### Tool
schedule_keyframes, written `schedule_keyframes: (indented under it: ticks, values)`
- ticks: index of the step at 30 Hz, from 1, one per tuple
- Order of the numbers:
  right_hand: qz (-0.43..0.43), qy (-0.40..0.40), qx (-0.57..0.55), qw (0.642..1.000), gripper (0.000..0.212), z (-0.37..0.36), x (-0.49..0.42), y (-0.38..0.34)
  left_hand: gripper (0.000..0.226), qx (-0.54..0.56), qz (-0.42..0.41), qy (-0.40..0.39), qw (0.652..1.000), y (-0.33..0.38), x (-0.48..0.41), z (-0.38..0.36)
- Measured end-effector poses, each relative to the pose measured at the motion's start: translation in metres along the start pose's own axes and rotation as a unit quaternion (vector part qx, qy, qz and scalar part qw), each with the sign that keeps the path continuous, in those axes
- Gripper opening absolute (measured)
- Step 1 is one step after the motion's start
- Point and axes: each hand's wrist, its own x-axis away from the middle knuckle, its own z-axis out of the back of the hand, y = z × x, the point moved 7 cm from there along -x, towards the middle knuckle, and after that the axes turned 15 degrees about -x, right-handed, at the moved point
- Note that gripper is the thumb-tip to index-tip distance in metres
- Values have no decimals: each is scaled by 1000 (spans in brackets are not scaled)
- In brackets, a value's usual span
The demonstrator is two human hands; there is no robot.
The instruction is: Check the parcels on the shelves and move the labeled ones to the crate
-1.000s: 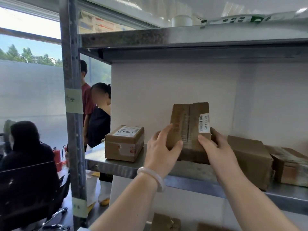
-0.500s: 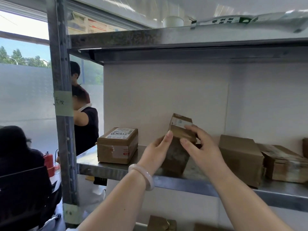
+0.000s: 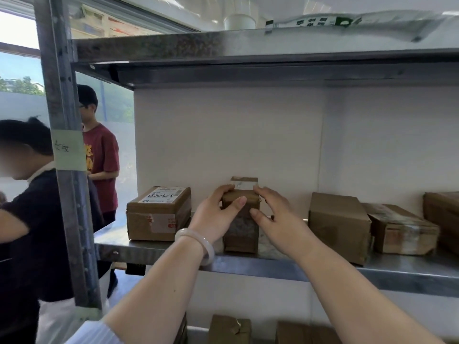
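The parcel (image 3: 240,220), held tilted above the shelf (image 3: 285,265) half a second ago, now stands upright on it near the front edge, a white label strip on its top face. The left hand (image 3: 218,217), a pale bangle (image 3: 196,244) on its wrist, clasps the parcel's left side, thumb across the front face and fingers over the top corner. The right hand (image 3: 278,219) lies against the parcel's right side with fingers spread and loose, thumb touching the front edge; whether it is really gripping cannot be told.

Left of the parcel, just apart from it, sits a box (image 3: 159,213) with a printed label on top. To the right stand three plain boxes (image 3: 339,225), the nearest near the right hand, the last cut off by the frame edge. All sit on the same metal shelf before a white back wall. Above, an upper shelf (image 3: 248,44) carries a white cup (image 3: 239,21) and a long packet (image 3: 347,22).

Below the shelf, tops of further boxes (image 3: 229,328) show. Beyond the steel upright (image 3: 64,145) at the left, two people stand beside a window.
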Motion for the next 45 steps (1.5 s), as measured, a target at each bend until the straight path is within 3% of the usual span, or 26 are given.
schedule_keyframes:
  ticks: [5, 9, 12, 17, 22, 27, 30, 32, 34, 37, 41, 43, 45]
  values:
    - [42, 58, 12, 997, 52, 47, 15, -23, 61, -74, -23, 60, 995, 25, 10, 14]
    - [57, 158, 15, 986, 39, 104, 34, -27, 52, -169, -220, 198, 940, 99, 33, 12]
    - [34, 218, 29, 975, 37, 134, 50, -11, 47, -147, -309, 201, 918, 130, 40, -23]
    - [-74, 250, 46, 964, 43, 153, 71, 37, 49, -80, -196, 5, 977, 119, 21, -107]
    - [-188, 249, -10, 950, 50, 148, 83, 62, 49, -20, -72, -137, 988, 108, 9, -154]
    - [-256, 232, -101, 933, 54, 139, 90, 71, 38, -1, -75, -100, 992, 107, 23, -142]
    - [-210, 229, -136, 941, 51, 135, 91, 59, 27, 65, -47, -41, 996, 103, 31, -125]
    - [-166, 218, -137, 952, 42, 132, 89, 46, 27, 90, -16, -41, 995, 101, 35, -119]
    - [-125, 204, -98, 966, 36, 130, 86, 37, 37, 103, 5, -62, 993, 102, 38, -117]
    - [-77, 190, -37, 978, 49, 129, 87, 29, 60, 101, 18, -78, 992, 106, 37, -112]
    - [-35, 178, -11, 983, 46, 129, 93, 21, 92, 125, 37, -94, 987, 108, 39, -113]
    - [-28, 172, -6, 985, 44, 130, 96, 16, 92, 160, 48, -80, 983, 104, 41, -113]
    - [-28, 197, -15, 980, 48, 136, 101, 13, 73, 220, 66, -71, 971, 101, 45, -114]
